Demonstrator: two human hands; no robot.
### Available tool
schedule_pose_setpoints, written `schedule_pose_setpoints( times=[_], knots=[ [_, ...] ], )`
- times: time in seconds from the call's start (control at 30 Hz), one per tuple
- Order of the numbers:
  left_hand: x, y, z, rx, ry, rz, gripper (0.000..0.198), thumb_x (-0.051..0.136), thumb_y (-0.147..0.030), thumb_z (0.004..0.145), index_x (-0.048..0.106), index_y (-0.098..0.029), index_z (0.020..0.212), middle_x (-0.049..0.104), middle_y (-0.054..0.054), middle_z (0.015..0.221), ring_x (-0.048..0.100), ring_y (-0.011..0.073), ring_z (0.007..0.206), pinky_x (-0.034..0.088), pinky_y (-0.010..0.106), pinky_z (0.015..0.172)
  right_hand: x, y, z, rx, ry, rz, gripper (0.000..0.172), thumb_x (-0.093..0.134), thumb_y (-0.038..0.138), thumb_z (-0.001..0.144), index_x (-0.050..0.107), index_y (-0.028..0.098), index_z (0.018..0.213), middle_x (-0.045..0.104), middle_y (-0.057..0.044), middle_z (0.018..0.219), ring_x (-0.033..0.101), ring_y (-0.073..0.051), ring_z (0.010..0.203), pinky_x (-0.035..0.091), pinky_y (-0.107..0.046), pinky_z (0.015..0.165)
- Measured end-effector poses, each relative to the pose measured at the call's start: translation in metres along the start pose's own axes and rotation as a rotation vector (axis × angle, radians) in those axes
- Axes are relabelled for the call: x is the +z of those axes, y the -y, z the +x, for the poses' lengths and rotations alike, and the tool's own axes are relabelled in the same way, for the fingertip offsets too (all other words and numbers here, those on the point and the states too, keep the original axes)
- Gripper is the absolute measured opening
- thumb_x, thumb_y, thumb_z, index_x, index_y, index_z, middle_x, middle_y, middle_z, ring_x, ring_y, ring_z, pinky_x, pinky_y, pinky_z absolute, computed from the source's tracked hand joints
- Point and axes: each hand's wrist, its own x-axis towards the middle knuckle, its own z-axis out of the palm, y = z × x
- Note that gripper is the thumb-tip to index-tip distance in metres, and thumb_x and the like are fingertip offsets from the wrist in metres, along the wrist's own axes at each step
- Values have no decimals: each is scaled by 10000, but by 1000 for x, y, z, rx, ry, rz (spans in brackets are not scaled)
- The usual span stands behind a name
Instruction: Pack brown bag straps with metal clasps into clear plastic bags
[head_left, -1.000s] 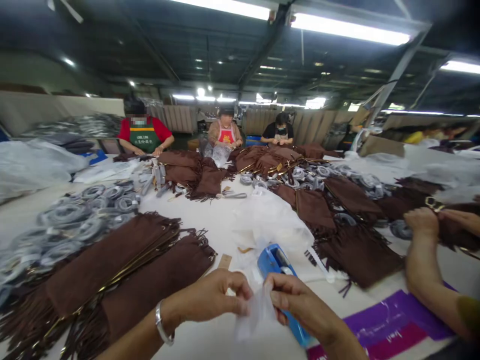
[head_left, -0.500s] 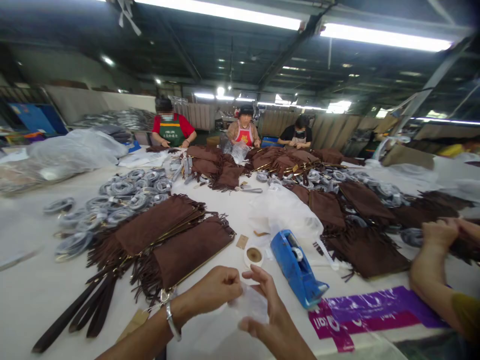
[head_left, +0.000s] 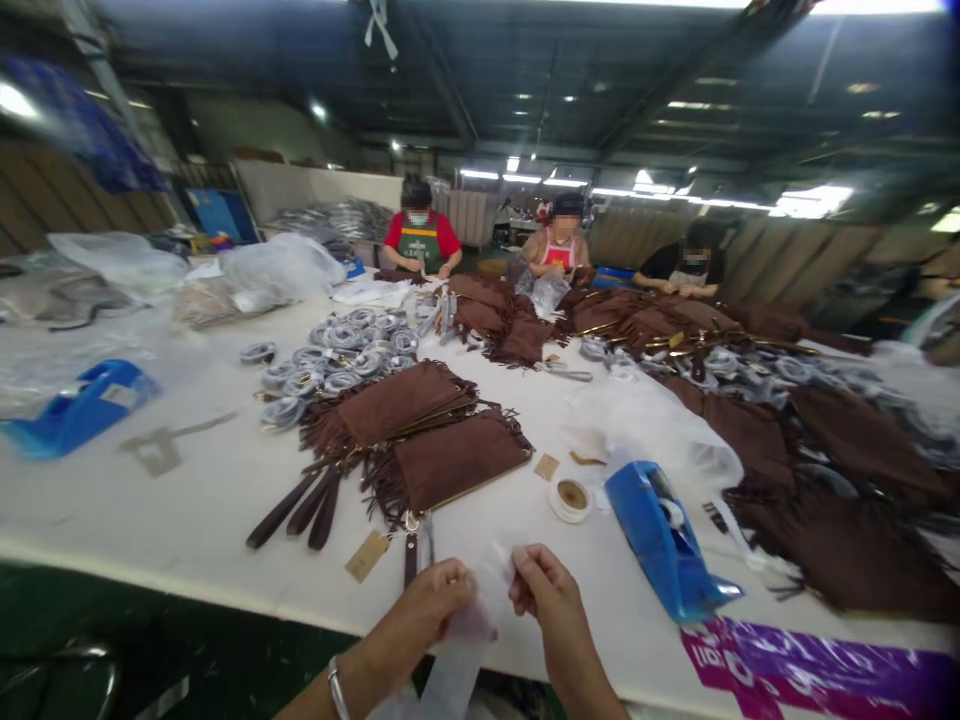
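Low in the middle of the head view, a thin translucent plastic sheet (head_left: 491, 588) stretches between my two hands near the table's front edge. My left hand (head_left: 433, 612), with a bangle at the wrist, is closed on its left side. On the other side my right hand (head_left: 549, 598) pinches its upper right edge between thumb and fingertips. Just beyond lies a brown fringed pouch (head_left: 457, 462) with a paper tag (head_left: 367, 556) and a dark strap beside it. A second brown fringed pouch (head_left: 397, 405) lies behind, partly overlapped. Whether the sheet is a bag I cannot tell.
A roll of tape (head_left: 570, 497) and a blue tape dispenser (head_left: 664, 540) stand to the right, near purple printed plastic (head_left: 825, 660). Another blue dispenser (head_left: 82, 408) is at the left. Coiled grey straps (head_left: 352, 345) lie behind the pouches. Several co-workers sit across the table.
My view has swung left, so the table's things appear further right. My right hand's fingers, spread before, have closed on the sheet's edge. My left hand keeps its hold.
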Motion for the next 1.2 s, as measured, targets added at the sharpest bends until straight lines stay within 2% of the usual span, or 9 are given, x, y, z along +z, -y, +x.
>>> schedule_pose_setpoints(
  times=[0.13, 0.3, 0.4, 0.6, 0.73, 0.83, 0.93, 1.07, 1.2],
  knots=[
    [-14, 19, -25, -34, 12, -126, 502, 747, -520, 657, 633, -88, 884, 648, 111, 690, 578, 187, 608, 440, 306, 648, 22, -25, -3, 84, 45, -1, 363, 694, 491, 724, 531, 167, 704, 558, 23, 512, 441, -66, 427, 317, -177, 440],
    [-43, 45, -37, -61, -102, 56, 451, 764, -528, 608, 655, -99, 696, 617, 64, 573, 499, 149, 486, 346, 253, 506, 40, -38, -8, 163, 203, -5, 390, 731, 459, 689, 608, 169, 919, 537, 43, 591, 430, -71, 469, 329, -184, 452],
    [-54, 46, -51, -32, -158, 155, 417, 737, -527, 621, 614, -130, 603, 574, 19, 532, 491, 154, 484, 350, 258, 502, 53, -36, -10, 88, 229, -158, 328, 700, 472, 714, 612, 168, 798, 498, 51, 556, 398, -75, 467, 306, -196, 450],
    [-95, 42, -106, 21, -96, 288, 388, 571, -459, 818, 634, -128, 626, 605, 37, 572, 547, 176, 578, 398, 278, 612, 94, -44, -37, -63, 338, -625, 259, 556, 359, 820, 532, 191, 625, 534, 51, 480, 477, -102, 444, 347, -208, 486],
    [-126, 66, -127, 15, -198, 79, 386, 734, -486, 698, 627, -115, 718, 660, 77, 698, 578, 187, 638, 394, 267, 595, 118, -59, -56, 30, 453, -684, 195, 503, 301, 817, 539, 196, 656, 604, 37, 520, 497, -106, 405, 356, -203, 446],
    [-130, 82, -123, 1, -297, -23, 453, 847, -456, 560, 556, -136, 693, 622, 39, 628, 556, 167, 561, 364, 245, 527, 125, -62, -55, 43, 457, -686, 212, 517, 333, 817, 513, 200, 651, 600, 38, 519, 486, -105, 407, 344, -200, 435],
    [-121, 87, -115, -21, -260, -79, 509, 826, -537, 541, 488, -160, 592, 587, 35, 553, 540, 179, 497, 371, 267, 494, 120, -60, -46, 36, 464, -641, 247, 537, 366, 817, 493, 198, 641, 563, 47, 518, 484, -105, 453, 343, -199, 462],
    [-115, 81, -116, -10, -145, -32, 479, 670, -607, 704, 555, -145, 649, 634, 69, 616, 540, 182, 540, 391, 286, 555, 106, -61, -34, 135, 509, -542, 227, 525, 381, 828, 561, 184, 721, 520, 53, 538, 429, -94, 465, 303, -201, 460],
    [-123, 68, -130, -3, -195, 374, 435, 536, -545, 843, 591, -160, 646, 617, 28, 626, 522, 167, 594, 364, 263, 601, 107, -63, -36, 108, 505, -600, 194, 562, 332, 798, 580, 176, 685, 514, 48, 532, 454, -102, 503, 323, -207, 504]
  ],
)
